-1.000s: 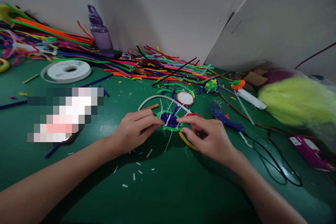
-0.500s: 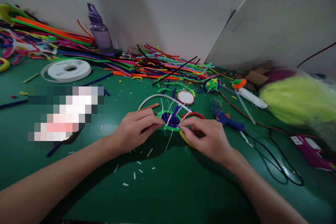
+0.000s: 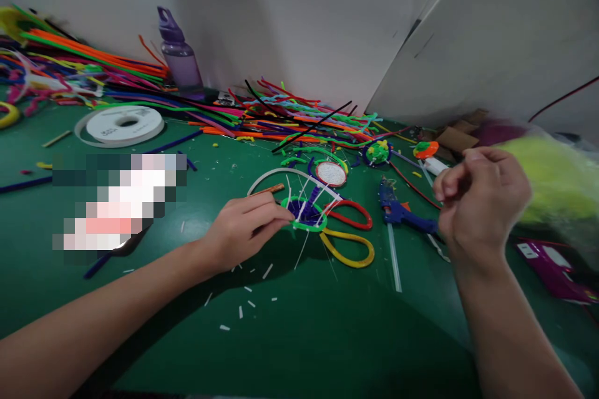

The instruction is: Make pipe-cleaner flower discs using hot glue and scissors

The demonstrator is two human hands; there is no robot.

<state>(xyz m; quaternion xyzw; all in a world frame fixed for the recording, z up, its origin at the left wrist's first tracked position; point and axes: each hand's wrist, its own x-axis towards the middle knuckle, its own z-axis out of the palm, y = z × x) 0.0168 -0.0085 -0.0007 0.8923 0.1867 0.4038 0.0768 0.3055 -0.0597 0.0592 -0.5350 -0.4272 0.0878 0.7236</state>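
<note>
Pinched at its left rim, the small green-and-blue craft piece is in my left hand. White strips cross over its top, and a purple stem stands in its middle. A red loop and a yellow loop stick out on its right side. My right hand is raised at the right, past the blue glue gun, with its fingers closed; whether something thin is between them I cannot make out.
A white ribbon spool and a purple bottle stand at the left. Colourful pipe cleaners line the wall. A round white dish lies behind the craft piece. Yellow-green bagged material sits at the right.
My right hand has left the right rim of the craft piece and moved up and to the right, uncovering the red and yellow loops. My left hand has kept its hold.
</note>
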